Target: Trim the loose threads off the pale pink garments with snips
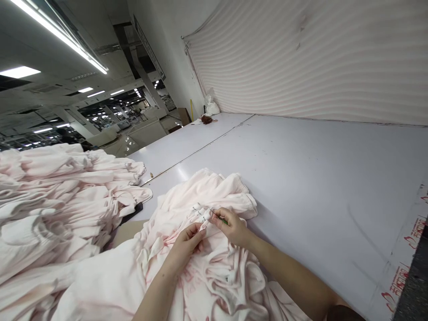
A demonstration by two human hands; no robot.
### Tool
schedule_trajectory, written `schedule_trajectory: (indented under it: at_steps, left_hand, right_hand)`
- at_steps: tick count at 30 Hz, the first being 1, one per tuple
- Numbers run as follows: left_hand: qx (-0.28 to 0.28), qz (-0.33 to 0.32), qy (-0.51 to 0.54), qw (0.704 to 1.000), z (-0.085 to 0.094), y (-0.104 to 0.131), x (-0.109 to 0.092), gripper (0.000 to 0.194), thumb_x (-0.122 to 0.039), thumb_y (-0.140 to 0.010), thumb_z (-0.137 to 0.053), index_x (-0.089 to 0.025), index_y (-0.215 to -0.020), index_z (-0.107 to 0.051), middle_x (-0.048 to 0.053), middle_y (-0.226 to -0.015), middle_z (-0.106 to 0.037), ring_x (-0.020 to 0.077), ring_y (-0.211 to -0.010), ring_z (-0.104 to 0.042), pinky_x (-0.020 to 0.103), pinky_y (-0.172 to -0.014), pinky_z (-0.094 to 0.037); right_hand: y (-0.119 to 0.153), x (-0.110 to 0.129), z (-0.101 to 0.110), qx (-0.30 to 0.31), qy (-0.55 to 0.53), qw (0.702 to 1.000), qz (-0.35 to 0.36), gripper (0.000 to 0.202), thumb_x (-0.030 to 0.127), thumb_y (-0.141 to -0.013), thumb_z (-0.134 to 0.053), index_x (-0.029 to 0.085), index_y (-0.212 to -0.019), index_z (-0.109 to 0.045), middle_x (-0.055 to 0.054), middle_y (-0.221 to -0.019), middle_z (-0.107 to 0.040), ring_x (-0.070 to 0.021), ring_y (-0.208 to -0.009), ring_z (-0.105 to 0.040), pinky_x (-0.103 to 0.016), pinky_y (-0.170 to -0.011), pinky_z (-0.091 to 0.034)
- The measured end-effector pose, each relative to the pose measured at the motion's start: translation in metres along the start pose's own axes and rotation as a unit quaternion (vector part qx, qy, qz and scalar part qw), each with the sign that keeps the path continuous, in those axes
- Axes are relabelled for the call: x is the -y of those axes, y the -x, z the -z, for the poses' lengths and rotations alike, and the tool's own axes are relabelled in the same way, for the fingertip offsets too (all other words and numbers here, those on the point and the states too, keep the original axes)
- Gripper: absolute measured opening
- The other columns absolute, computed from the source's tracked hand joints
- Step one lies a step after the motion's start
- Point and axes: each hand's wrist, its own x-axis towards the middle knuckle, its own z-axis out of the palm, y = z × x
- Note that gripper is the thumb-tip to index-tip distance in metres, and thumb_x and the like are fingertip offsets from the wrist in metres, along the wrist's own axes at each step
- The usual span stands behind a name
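A pale pink garment (200, 191) lies bunched on the white table, with a white label strip (201, 214) carrying small dark print near its middle. My left hand (190, 240) pinches the fabric just below the label, beside a small round pink mark. Close by on the right, my right hand (229, 225) has its fingers closed round a small green tool (222, 220), whose thin tip points toward the label. The rest of the tool is hidden in the fingers.
Heaped pale pink garments (67, 191) fill the left side. The white table (301, 178) extends ahead and right. A reddish-brown bundle (206, 119) and a white plastic bag (211, 104) sit at its far end, near a striped wall covering (301, 58).
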Motion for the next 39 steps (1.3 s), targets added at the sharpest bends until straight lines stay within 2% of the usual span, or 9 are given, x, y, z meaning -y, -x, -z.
schedule_trajectory:
  at_steps: [2,4,6,9,13,21,27,34,39]
  left_hand:
    - [0.006,0.007,0.012,1.0,0.0,0.0,0.0,0.046,-0.057,-0.064,-0.077,-0.016,-0.073,-0.058,-0.006,-0.05,-0.05,0.0048,-0.047,-0.037,0.017,-0.047,-0.026]
    - [0.007,0.014,0.029,0.999,0.001,0.0,0.0,0.046,-0.056,-0.063,-0.078,-0.016,-0.073,-0.057,-0.006,-0.05,-0.049,0.0049,-0.047,-0.036,0.017,-0.047,-0.025]
    - [0.01,0.017,0.045,0.999,0.002,0.0,0.0,0.046,-0.055,-0.063,-0.079,-0.016,-0.074,-0.057,-0.007,-0.05,-0.047,0.0045,-0.047,-0.034,0.017,-0.046,-0.022]
    - [0.028,0.017,0.061,0.998,0.005,0.001,-0.002,0.045,-0.053,-0.064,-0.078,-0.016,-0.074,-0.055,-0.008,-0.049,-0.043,0.0043,-0.046,-0.029,0.019,-0.045,-0.016]
    - [0.032,0.024,0.089,0.995,0.006,0.003,-0.002,0.044,-0.051,-0.064,-0.079,-0.017,-0.076,-0.054,-0.009,-0.05,-0.04,0.0043,-0.047,-0.027,0.021,-0.047,-0.014]
    - [0.042,0.021,0.084,0.995,0.007,0.001,-0.001,0.041,-0.049,-0.066,-0.078,-0.017,-0.077,-0.054,-0.009,-0.053,-0.04,0.0043,-0.047,-0.027,0.021,-0.048,-0.015]
    - [0.044,0.016,0.067,0.997,0.007,0.002,-0.001,0.04,-0.049,-0.068,-0.077,-0.017,-0.077,-0.055,-0.009,-0.051,-0.042,0.0046,-0.047,-0.031,0.02,-0.048,-0.018]
    - [-0.058,-0.04,-0.01,0.997,-0.004,-0.002,0.012,0.051,-0.057,-0.064,-0.073,-0.017,-0.091,-0.057,-0.005,-0.049,-0.055,0.0107,-0.048,-0.048,0.022,-0.051,-0.037]
    - [-0.149,-0.094,-0.078,0.981,-0.014,0.003,0.016,0.037,-0.043,-0.068,-0.067,-0.022,-0.095,-0.053,-0.006,-0.058,-0.059,0.0131,-0.048,-0.052,0.025,-0.048,-0.042]
  right_hand:
    - [0.0,0.003,0.004,0.007,-0.037,0.998,-0.045,0.021,0.037,-0.094,-0.054,0.019,-0.084,-0.058,0.001,-0.079,-0.062,-0.0158,-0.076,-0.059,-0.027,-0.069,-0.046]
    - [0.002,0.007,0.009,0.005,0.0,0.999,-0.043,0.021,0.039,-0.093,-0.056,0.019,-0.088,-0.06,0.0,-0.081,-0.063,-0.017,-0.078,-0.061,-0.028,-0.07,-0.047]
    - [0.004,0.009,0.014,0.002,0.089,0.996,0.002,0.02,0.038,-0.088,-0.063,0.02,-0.094,-0.064,-0.003,-0.089,-0.066,-0.0192,-0.084,-0.062,-0.03,-0.074,-0.047]
    - [0.007,0.01,0.019,0.016,0.211,0.973,0.092,0.023,0.03,-0.087,-0.066,0.02,-0.108,-0.067,-0.006,-0.095,-0.067,-0.0202,-0.084,-0.063,-0.032,-0.075,-0.046]
    - [0.007,0.01,0.021,0.01,0.287,0.942,0.175,0.018,0.023,-0.091,-0.06,0.021,-0.107,-0.068,-0.006,-0.092,-0.071,-0.0203,-0.081,-0.063,-0.033,-0.073,-0.043]
    - [0.003,0.005,0.021,0.026,0.219,0.955,0.199,0.022,0.032,-0.095,-0.057,0.021,-0.108,-0.07,-0.005,-0.095,-0.073,-0.0193,-0.083,-0.067,-0.033,-0.074,-0.046]
    - [0.001,0.004,0.02,0.03,0.181,0.969,0.167,0.021,0.029,-0.095,-0.055,0.022,-0.104,-0.072,-0.005,-0.094,-0.074,-0.0181,-0.084,-0.068,-0.031,-0.075,-0.049]
    - [0.01,0.016,0.016,0.013,0.185,0.98,0.071,0.028,0.03,-0.084,-0.069,0.023,-0.111,-0.068,-0.005,-0.095,-0.068,-0.0195,-0.084,-0.065,-0.031,-0.074,-0.051]
    - [0.013,0.024,0.011,0.032,0.212,0.976,0.046,0.029,0.027,-0.084,-0.067,0.025,-0.113,-0.067,-0.004,-0.094,-0.064,-0.0184,-0.083,-0.064,-0.029,-0.072,-0.05]
